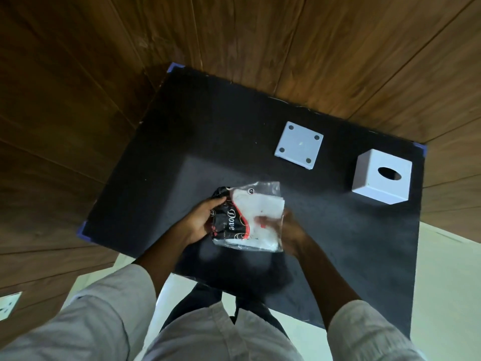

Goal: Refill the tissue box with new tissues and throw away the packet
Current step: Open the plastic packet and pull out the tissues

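A clear plastic tissue packet (pixel 250 217) with a black and red printed end and white tissues inside is held just above the black table (pixel 182 142). My left hand (pixel 201 221) grips its black printed end. My right hand (pixel 289 233) holds the clear end at the right, partly hidden behind the plastic. The white cube tissue box (pixel 381 175) with an oval slot on top stands at the table's right side. Its flat white base plate (pixel 299 145), with dark round feet at the corners, lies apart from it to the left.
The table stands in a corner of brown wood-panelled walls, with blue tape (pixel 173 66) on its corners. A pale floor shows below the near edge. A white wall socket (pixel 9 306) sits low at the left.
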